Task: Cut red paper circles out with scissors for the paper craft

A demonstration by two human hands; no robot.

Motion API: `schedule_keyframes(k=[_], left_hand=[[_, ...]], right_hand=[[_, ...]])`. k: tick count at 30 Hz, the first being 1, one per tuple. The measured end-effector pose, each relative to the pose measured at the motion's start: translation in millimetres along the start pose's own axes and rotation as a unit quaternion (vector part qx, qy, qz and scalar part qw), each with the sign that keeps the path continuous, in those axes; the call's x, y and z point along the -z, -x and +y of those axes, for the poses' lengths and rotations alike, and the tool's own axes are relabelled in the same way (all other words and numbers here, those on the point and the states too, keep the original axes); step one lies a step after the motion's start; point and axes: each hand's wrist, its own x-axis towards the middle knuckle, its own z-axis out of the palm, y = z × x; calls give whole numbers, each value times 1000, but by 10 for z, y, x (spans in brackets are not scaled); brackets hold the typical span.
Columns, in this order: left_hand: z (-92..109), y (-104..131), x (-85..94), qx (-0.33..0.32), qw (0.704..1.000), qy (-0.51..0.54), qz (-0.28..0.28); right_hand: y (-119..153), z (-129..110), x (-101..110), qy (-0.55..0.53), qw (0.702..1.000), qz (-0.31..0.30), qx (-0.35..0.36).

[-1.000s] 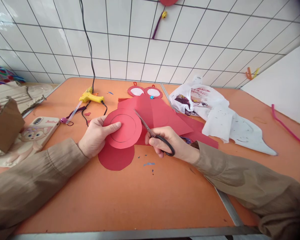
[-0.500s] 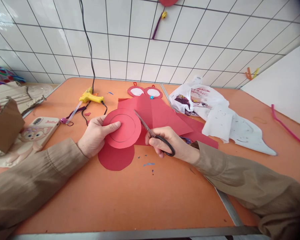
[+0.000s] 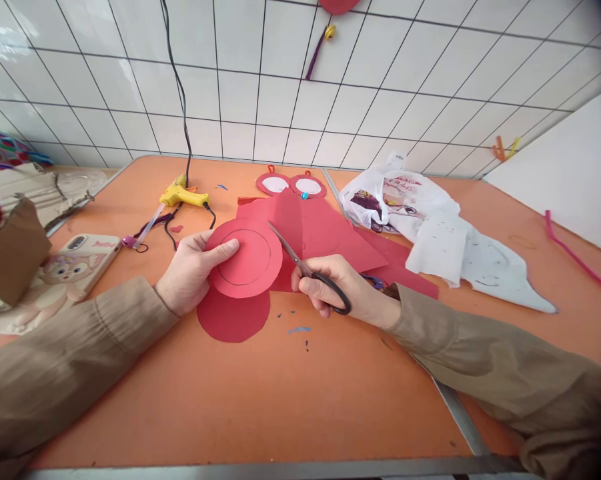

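Note:
Between thumb and fingers, my left hand (image 3: 193,270) pinches a red paper disc (image 3: 245,263) with a smaller circle drawn inside its edge. My right hand (image 3: 333,283) grips black-handled scissors (image 3: 296,257), their tips pointing up and left at the disc's right edge. The blades look nearly closed; whether they touch the paper I cannot tell. Below the held disc, a second, darker red disc (image 3: 235,320) lies on the table, partly covered. Red paper sheets (image 3: 343,230), one creased, spread behind the scissors.
A yellow glue gun (image 3: 184,195) with a cord lies at the back left. Nearer are a phone (image 3: 83,263) and a cardboard box (image 3: 17,247). Two red paper rings (image 3: 307,186) sit near the wall. To the right lie a plastic bag (image 3: 400,193) and white sheeting (image 3: 485,260).
Almost nothing differs. My left thumb has shifted very slightly on the disc, and the whole view has drifted a few pixels; the scissors keep their place beside the disc.

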Motion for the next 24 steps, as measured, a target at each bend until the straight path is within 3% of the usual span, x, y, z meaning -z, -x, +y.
schedule_keyframes(k=[24], left_hand=[[16,-13,8,6,1000,-3,3]], right_hand=[[5,18,6,-5,1000,-11,11]])
